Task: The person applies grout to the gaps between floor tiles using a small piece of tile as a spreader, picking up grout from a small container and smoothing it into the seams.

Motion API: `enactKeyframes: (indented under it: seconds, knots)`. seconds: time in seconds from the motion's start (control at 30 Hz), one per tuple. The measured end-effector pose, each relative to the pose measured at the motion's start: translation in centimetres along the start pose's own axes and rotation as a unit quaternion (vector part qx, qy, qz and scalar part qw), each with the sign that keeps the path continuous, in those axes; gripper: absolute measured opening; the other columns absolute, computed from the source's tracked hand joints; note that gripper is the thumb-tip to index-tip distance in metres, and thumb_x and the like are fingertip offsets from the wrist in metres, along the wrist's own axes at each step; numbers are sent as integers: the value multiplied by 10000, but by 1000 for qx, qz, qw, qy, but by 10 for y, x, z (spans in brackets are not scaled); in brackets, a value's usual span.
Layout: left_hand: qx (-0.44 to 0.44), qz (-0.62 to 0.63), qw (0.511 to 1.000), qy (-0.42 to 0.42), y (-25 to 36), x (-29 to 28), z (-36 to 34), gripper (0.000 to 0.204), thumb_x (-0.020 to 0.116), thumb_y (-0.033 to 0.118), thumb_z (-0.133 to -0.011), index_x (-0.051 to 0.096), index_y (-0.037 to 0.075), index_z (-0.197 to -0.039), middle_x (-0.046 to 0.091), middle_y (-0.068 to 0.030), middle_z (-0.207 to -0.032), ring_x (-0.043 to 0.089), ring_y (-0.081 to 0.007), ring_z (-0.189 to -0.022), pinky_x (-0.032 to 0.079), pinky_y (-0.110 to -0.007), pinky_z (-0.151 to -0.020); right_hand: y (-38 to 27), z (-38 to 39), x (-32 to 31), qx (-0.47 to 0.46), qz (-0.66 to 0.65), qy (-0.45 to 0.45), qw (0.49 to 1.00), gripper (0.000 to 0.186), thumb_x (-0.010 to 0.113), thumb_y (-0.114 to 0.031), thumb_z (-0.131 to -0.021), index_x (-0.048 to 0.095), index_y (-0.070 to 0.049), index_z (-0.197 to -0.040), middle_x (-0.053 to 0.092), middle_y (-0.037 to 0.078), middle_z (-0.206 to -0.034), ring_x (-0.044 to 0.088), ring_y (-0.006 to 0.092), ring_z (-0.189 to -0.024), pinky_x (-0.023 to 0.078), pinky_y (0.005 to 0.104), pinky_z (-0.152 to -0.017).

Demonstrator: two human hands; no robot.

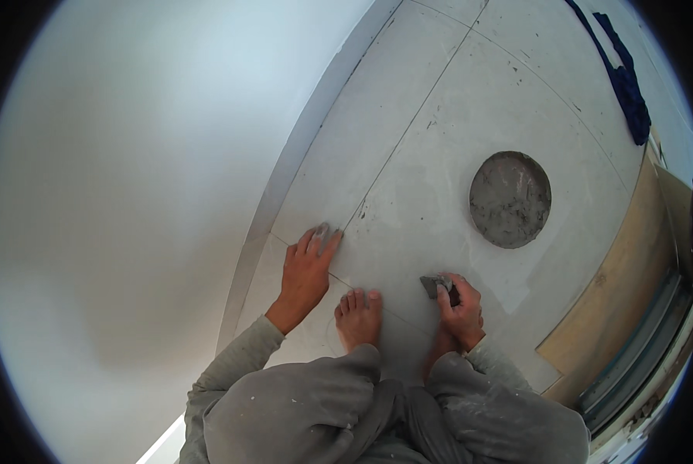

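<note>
My left hand (pixel 308 267) rests on the pale tiled floor (pixel 408 189), its fingers apart and the tips close to a dark joint between tiles. It holds nothing, and one fingertip is smeared grey. In my right hand (pixel 462 313), the fingers are closed around a small, dark grey, flat-edged piece (pixel 435 286) that looks like a scraper coated in grey paste. Its exact kind is partly hidden by my fingers. Ahead of that hand stands a round, shallow container (pixel 510 240) with wet grey paste inside, probably grout or mortar.
A white wall (pixel 153 170) with a grey skirting strip (pixel 281 174) runs along the left. My bare foot (pixel 359 317) is between my hands. To the right lie a wooden board (pixel 605 298) and dark metal tracks (pixel 633 359). Dark blue cloth (pixel 629 93) lies far right.
</note>
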State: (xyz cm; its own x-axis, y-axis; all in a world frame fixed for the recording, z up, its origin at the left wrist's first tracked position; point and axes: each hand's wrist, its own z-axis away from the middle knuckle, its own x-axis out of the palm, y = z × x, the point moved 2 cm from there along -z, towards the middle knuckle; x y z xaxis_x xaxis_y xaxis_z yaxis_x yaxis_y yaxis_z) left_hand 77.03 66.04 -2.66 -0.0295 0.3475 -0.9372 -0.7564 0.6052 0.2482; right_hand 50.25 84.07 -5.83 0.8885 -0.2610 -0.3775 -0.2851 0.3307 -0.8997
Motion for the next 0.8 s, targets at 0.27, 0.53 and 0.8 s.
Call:
enactKeyframes:
  seconds: [0.27, 0.53, 0.8]
  knots:
    - [-24, 42, 998, -37, 5, -12, 5, 698, 599, -36, -768, 519, 68, -1454, 557, -194, -1356, 516, -377, -1264, 441, -481, -977, -1, -1, -1, -10, 10, -1, 1000, 267, 701, -65, -882, 687, 0, -1140, 721, 186, -996, 725, 334, -884, 569, 375, -805]
    - [3, -18, 999, 28, 18, 8, -67, 672, 590, -26, -806, 506, 52, -1468, 566, -184, -1343, 517, -350, -1248, 447, -447, -937, -6, -2, 0, 10, 21, -13, 1000, 265, 698, -70, -885, 682, 12, -1137, 723, 187, -989, 728, 334, -889, 569, 376, -809]
    - [41, -39, 998, -37, 12, -4, -8, 596, 607, 50, -829, 548, 45, -1422, 609, -167, -1289, 530, -318, -1244, 455, -440, -914, 0, 0, 1, 1, 10, -15, 1000, 257, 693, -62, -884, 683, 19, -1128, 726, 188, -994, 729, 336, -885, 569, 376, -809]
